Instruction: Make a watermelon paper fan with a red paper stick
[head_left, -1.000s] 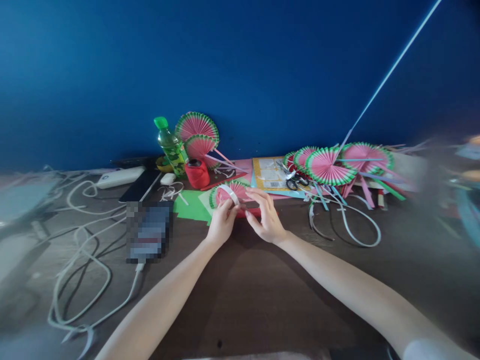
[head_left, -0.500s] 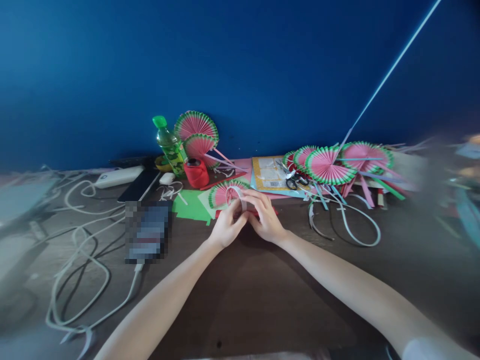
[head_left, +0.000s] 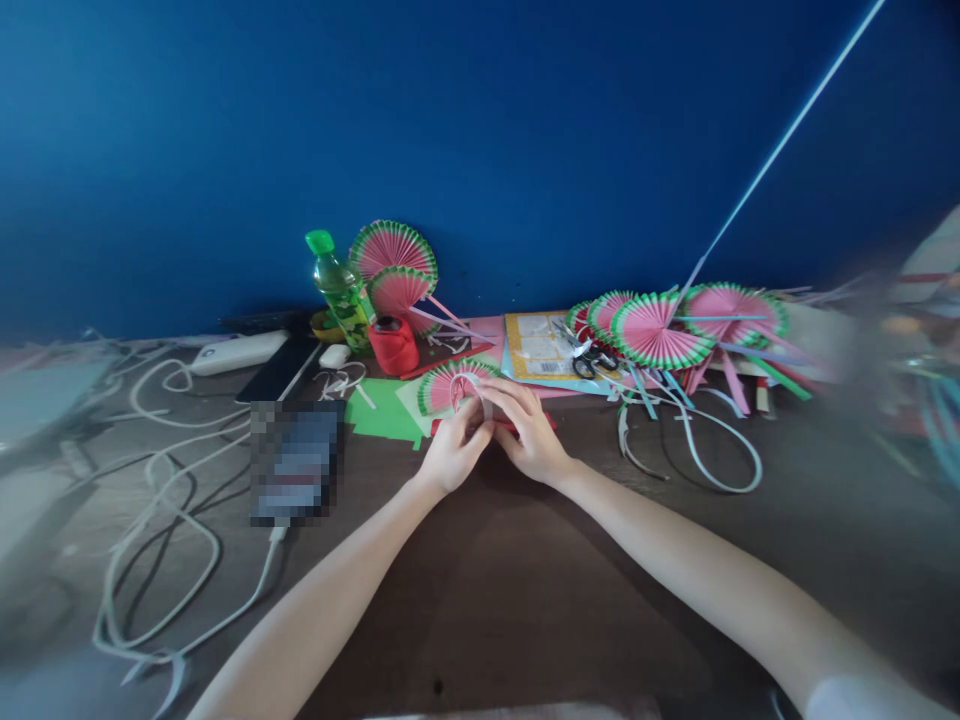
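Note:
At the middle of the table my left hand (head_left: 452,452) and my right hand (head_left: 531,434) meet, thumbs close together. Between their fingers a pale strip (head_left: 487,398) bends into a loop, and both hands are closed on it. Its lower ends are hidden by my fingers. Just behind the hands lies a pleated paper fan (head_left: 444,388), pink with a green edge, on light and green paper (head_left: 382,413). Something red (head_left: 551,421) shows beneath my right hand; its kind I cannot make out.
Several pleated fans (head_left: 660,330) with strips lie back right near black-handled scissors (head_left: 592,362) and a yellow envelope (head_left: 529,335). Back left stand a green-capped bottle (head_left: 337,285) and a red container (head_left: 394,350). A phone (head_left: 296,465) and looped cables (head_left: 217,545) are left.
My hands and the pale strip stay almost in place, with only a very slight shift of the fingers. At the far right edge, blurred shapes have changed.

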